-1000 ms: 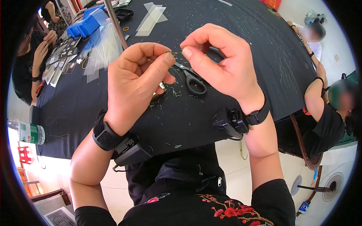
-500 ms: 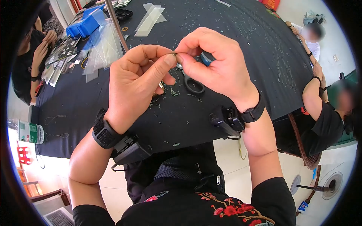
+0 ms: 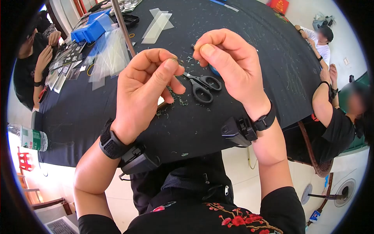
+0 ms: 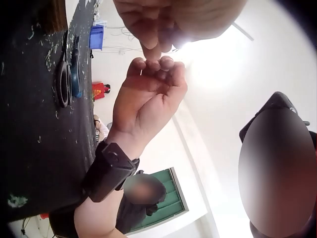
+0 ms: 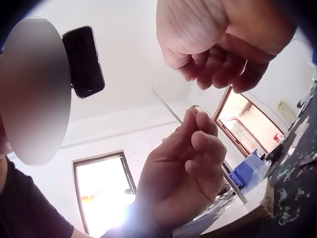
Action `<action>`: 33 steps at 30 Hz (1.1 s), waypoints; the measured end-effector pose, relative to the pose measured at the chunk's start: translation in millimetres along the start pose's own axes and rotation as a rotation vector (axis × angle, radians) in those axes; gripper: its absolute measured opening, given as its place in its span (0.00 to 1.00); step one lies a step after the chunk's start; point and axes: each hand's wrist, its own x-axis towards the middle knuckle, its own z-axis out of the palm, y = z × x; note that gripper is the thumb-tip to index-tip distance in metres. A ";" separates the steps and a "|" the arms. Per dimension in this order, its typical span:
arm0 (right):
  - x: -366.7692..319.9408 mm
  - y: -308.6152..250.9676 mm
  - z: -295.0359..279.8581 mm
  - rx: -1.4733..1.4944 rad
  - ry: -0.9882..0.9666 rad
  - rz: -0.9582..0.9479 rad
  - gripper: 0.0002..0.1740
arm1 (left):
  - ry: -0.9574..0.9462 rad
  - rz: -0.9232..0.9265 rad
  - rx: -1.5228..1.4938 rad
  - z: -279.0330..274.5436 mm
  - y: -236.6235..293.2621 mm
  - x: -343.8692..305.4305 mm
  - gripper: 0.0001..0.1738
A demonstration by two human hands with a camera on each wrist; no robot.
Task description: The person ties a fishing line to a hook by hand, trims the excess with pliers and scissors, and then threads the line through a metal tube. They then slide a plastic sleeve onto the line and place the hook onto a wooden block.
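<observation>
Thumb and forefinger of my left hand (image 3: 142,87) pinch a small, thin, thread-like strand (image 3: 178,60) in the head view. My right hand (image 3: 235,68) is a little apart to its right, thumb pressed to curled forefinger, with a tiny dark tip (image 3: 193,46) showing at the fingertips; I cannot tell exactly what it is. Black-handled scissors (image 3: 198,79) lie on the table below and between the hands. Green thread scraps (image 3: 182,102) are scattered beside them. A blue-handled tool (image 4: 76,74) lies near the scissors in the left wrist view.
A wooden block (image 5: 257,208) sits under my left hand. Clear plastic sheets (image 3: 111,54), a blue bin (image 3: 89,33) and a metal pole (image 3: 124,27) stand to the left on the black tablecloth (image 3: 85,124). A water bottle (image 3: 33,139) is at the left edge. Other people sit at both sides.
The two hands' fingertips came together half a second ago. Now my right hand has drawn away to the right, and more of the scissors shows between the hands.
</observation>
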 end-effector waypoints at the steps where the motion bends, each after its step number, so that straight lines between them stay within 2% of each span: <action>1: 0.0 0.6 0.2 0.001 0.000 0.000 0.05 | -0.006 -0.010 -0.010 0.0 0.1 0.3 0.08; 3: -1.7 2.2 0.7 -0.118 -0.050 0.026 0.06 | -0.013 -0.023 -0.020 0.0 0.4 0.3 0.08; 7: -3.7 3.6 3.9 -0.105 -0.081 0.013 0.07 | -0.022 0.004 -0.033 -0.3 -0.5 0.4 0.09; 10: -3.3 -1.2 1.8 -0.181 -0.123 0.090 0.07 | -0.041 0.036 -0.029 -1.3 -3.7 1.6 0.08; 13: -3.0 -0.1 -0.1 -0.129 -0.118 0.130 0.07 | -0.071 0.034 -0.022 -2.0 -3.3 2.5 0.08; 15: -2.0 -2.0 -3.2 0.051 -0.157 0.219 0.07 | -0.087 0.025 -0.014 -2.5 -2.2 2.3 0.08; 18: -0.9 -6.6 -6.3 0.139 -0.213 0.300 0.08 | -0.125 -0.026 -0.030 -4.0 -3.1 1.1 0.08; 21: -1.1 -2.2 -6.3 0.183 -0.239 0.281 0.09 | -0.141 -0.048 -0.071 -5.6 -3.6 2.1 0.08; 24: -3.3 -1.1 1.7 0.249 -0.204 0.336 0.09 | -0.153 -0.016 -0.066 -5.9 -4.8 2.4 0.08; 30: -4.4 1.8 8.7 0.314 -0.168 0.323 0.09 | -0.134 0.082 -0.058 -3.7 -7.0 2.3 0.06; 33: -4.4 7.0 8.5 0.358 -0.091 0.306 0.10 | -0.103 0.149 0.056 -1.0 -5.7 1.2 0.06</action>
